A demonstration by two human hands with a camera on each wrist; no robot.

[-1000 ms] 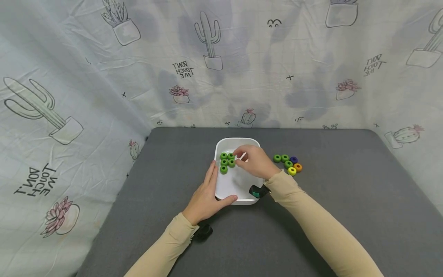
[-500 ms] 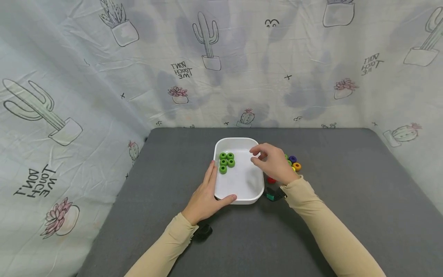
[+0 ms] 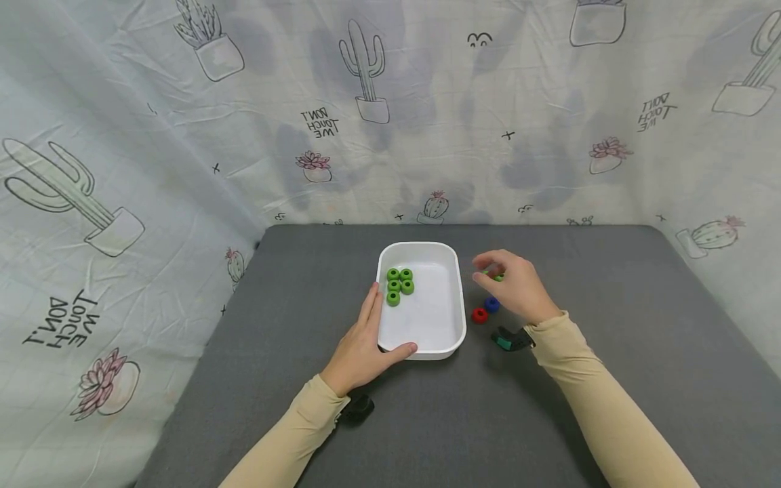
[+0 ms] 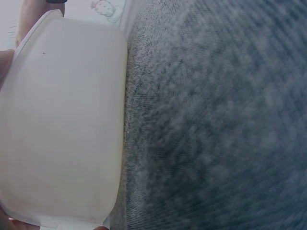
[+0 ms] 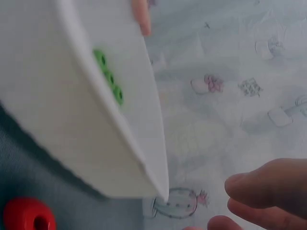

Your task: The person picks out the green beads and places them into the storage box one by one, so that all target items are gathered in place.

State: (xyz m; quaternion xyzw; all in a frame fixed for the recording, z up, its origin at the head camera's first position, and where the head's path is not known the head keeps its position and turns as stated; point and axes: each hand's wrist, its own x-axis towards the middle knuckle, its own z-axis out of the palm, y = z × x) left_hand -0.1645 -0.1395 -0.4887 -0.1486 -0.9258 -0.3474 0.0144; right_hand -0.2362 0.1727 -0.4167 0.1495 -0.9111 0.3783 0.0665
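Observation:
My left hand (image 3: 361,352) rests against a white tray (image 3: 427,339), fingers along its left wall and thumb at its near edge. Inside the tray, several green ring-shaped beads (image 3: 393,286) sit grouped by the left wall. To the tray's right, my right hand (image 3: 517,288) is over more green beads (image 3: 498,277), thumb and fingertips apart; it hides much of that cluster. In the right wrist view the fingers (image 5: 268,184) have nothing between them. A blue bead (image 3: 491,304) and a red bead (image 3: 479,315) lie between that hand and the tray.
A grey table (image 3: 317,285) carries the tray and loose beads. Behind it and to the left hangs a pale curtain (image 3: 427,88) printed with cacti. Each wrist wears a dark strapped device, such as the right-hand band (image 3: 511,339).
My right hand has moved right, from over the green beads in the tray to the loose beads beside it, uncovering the red and blue ones. My left hand has stayed put.

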